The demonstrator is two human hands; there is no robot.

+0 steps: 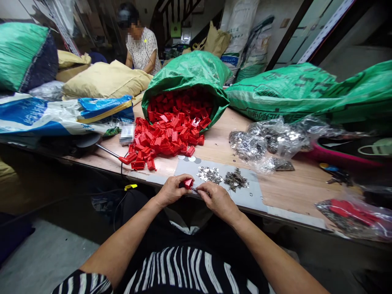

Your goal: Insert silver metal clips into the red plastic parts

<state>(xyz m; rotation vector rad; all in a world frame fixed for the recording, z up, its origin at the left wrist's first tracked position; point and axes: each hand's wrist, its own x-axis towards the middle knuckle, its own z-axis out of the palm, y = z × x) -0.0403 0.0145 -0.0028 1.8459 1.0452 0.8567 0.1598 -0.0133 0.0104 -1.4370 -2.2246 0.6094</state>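
Note:
My left hand is closed around a small red plastic housing at the table's front edge. Pinched in my right hand is a small dark metal piece, its tip at the open end of the housing; its exact kind I cannot make out. Just beyond my hands lie a pile of shiny flat metal pieces and a pile of darker metal pieces, both on a grey mat. A heap of red plastic housings spills from a green woven sack.
Clear plastic bags of metal parts lie to the right, near a pink-rimmed tray. A bag with red items rests at the right edge. Full sacks line the back. Another person is beyond them.

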